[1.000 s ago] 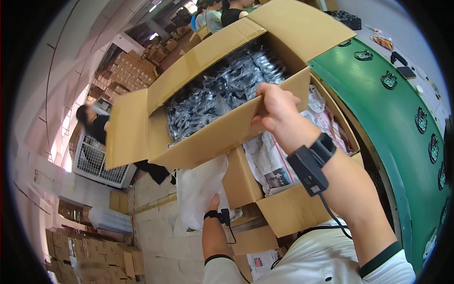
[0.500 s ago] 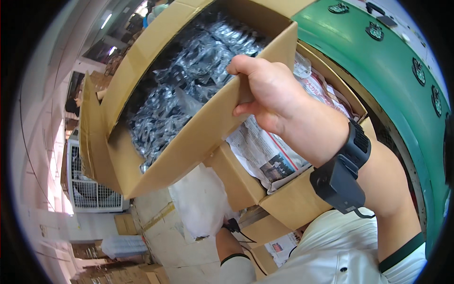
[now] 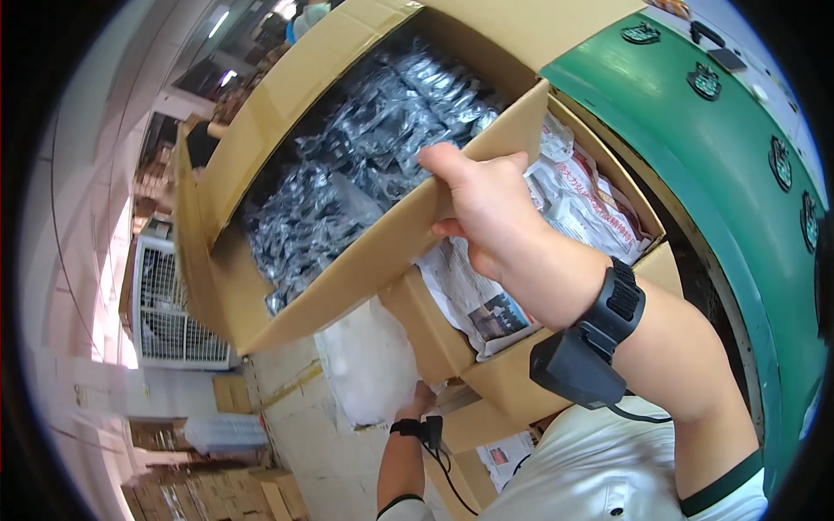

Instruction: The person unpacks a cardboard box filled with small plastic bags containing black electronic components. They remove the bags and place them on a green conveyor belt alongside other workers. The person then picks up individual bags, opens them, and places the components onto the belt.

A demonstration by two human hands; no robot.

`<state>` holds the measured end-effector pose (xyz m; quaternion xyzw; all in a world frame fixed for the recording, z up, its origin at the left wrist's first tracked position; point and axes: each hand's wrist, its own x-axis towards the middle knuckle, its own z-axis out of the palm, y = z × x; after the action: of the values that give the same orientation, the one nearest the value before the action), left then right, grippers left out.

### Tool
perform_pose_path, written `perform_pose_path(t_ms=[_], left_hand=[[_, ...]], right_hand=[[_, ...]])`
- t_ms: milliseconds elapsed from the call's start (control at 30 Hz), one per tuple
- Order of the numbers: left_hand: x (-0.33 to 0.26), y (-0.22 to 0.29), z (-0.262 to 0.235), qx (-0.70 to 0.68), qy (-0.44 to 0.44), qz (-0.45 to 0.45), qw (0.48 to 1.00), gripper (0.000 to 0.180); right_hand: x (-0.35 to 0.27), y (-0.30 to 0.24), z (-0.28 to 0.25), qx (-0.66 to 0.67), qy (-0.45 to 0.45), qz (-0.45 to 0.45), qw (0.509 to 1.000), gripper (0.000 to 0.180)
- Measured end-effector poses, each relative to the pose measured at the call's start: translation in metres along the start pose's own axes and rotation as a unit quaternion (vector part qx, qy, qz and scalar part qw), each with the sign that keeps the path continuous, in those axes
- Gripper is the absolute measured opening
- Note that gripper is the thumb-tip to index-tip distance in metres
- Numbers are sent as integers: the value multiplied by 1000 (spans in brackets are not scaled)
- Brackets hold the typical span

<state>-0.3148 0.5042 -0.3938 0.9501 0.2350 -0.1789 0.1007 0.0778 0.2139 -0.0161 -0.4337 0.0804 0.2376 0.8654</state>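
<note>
At the bottom of the frame the left hand (image 3: 419, 405) is mostly hidden behind a white bag (image 3: 369, 365), which it seems to hold from below; how far it is closed I cannot tell. Above it, centre frame, the right hand (image 3: 486, 208) is clamped on the near flap of the top box (image 3: 347, 278), thumb over the edge, fingers behind. That box, full of grey packets (image 3: 347, 174), rests tilted on a lower box (image 3: 512, 382) lined with newspaper (image 3: 565, 200). A green surface (image 3: 738, 217) crowds the right side; a white fan (image 3: 169, 304) stands at left, with open floor beside it.
</note>
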Motion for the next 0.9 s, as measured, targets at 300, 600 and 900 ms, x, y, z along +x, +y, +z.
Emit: perform_pose_path(t_ms=[300,600,900], left_hand=[[-63,221,-244,-170,159,-153,960,37],[-8,162,-66,22,67,-188,980,65],[43,51,-3,-83,-2,-169,982,60]], right_hand=[[1,-9,-21,-28,11,7,1000,129],[1,-11,-18,-46,0,8,999,84],[5,-5,-25,-38,-70,12,997,86]])
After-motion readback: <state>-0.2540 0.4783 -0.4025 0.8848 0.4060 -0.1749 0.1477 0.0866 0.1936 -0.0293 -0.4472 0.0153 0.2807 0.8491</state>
